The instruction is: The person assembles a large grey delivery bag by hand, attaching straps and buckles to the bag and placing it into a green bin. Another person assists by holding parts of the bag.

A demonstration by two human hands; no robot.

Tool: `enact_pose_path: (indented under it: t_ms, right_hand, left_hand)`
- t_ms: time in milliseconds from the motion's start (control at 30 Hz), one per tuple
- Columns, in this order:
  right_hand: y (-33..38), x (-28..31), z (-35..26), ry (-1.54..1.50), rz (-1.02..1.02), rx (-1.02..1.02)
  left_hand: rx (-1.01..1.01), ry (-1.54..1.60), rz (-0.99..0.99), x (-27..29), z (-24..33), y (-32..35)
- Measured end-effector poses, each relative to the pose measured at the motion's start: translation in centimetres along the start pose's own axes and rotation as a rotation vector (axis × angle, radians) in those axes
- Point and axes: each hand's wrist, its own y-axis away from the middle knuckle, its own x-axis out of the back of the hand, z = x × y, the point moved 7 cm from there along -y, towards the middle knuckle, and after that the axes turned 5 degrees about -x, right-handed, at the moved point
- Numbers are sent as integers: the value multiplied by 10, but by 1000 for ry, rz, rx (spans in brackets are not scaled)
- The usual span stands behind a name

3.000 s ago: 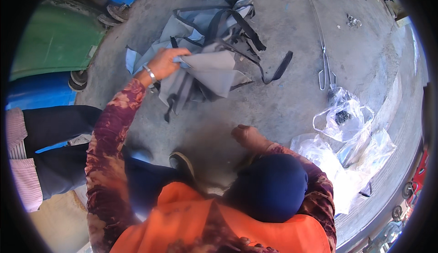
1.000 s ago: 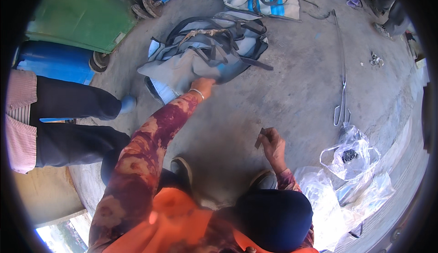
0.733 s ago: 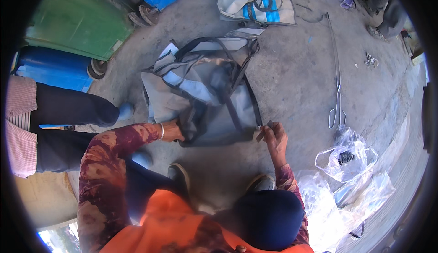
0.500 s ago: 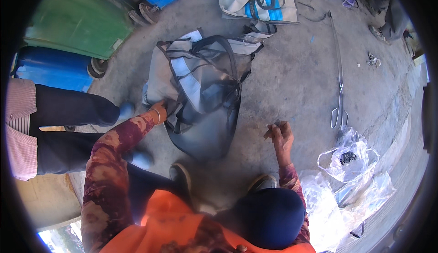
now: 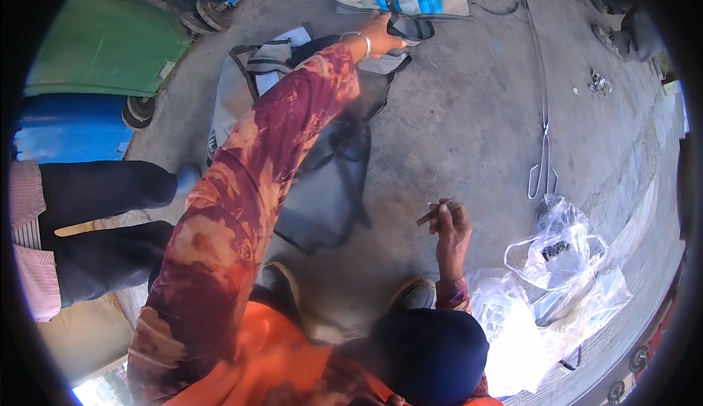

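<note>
My left hand (image 5: 375, 38), with a bangle on the wrist, reaches to the far end of a grey bag with black trim (image 5: 322, 212). Its fingers are spread beside a small grey and black fabric piece (image 5: 411, 30); whether they touch it I cannot tell. My left forearm hides much of the bag, which lies on the concrete floor. To the bag's right, my right hand (image 5: 452, 232) is closed, pinching a small flat dark strip (image 5: 429, 218) whose kind I cannot make out.
A second grey bag with blue stripes (image 5: 439, 0) lies at the far side. Long metal tongs (image 5: 545, 106) and clear plastic bags (image 5: 560, 256) are on the right. Green (image 5: 110, 40) and blue bins (image 5: 73, 126) on wheels stand left, near another person's dark-trousered legs (image 5: 110, 186).
My left hand has left the near-left side of the grey bag and stretched to its far end. My right hand still holds the dark strip and has shifted slightly.
</note>
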Motion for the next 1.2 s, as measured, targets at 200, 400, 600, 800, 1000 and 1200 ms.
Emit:
enact_pose_path:
  t_ms: [200,400,600,800,1000,1200]
  right_hand:
    - [3,9,6,63,-18,-34]
    - [0,8,10,93,5,-41]
    - [-5,1,-2,66,1,-29]
    - [-20,-4,-17,-60,-27,69]
    - [-15,1,2,-106,-7,-1]
    - [-1,-10,22,-115,-88,-40]
  left_hand:
    - [246,-83,-411,-32,-11,18]
    - [-706,-94,-26,109,78,157]
    - [-576,-440,-665,98,-14,334]
    - [-105,-468,-957,66,-72,358]
    - [-156,-268,-393,90,-3,273]
    - [-231,-776,-112,-32,69,227]
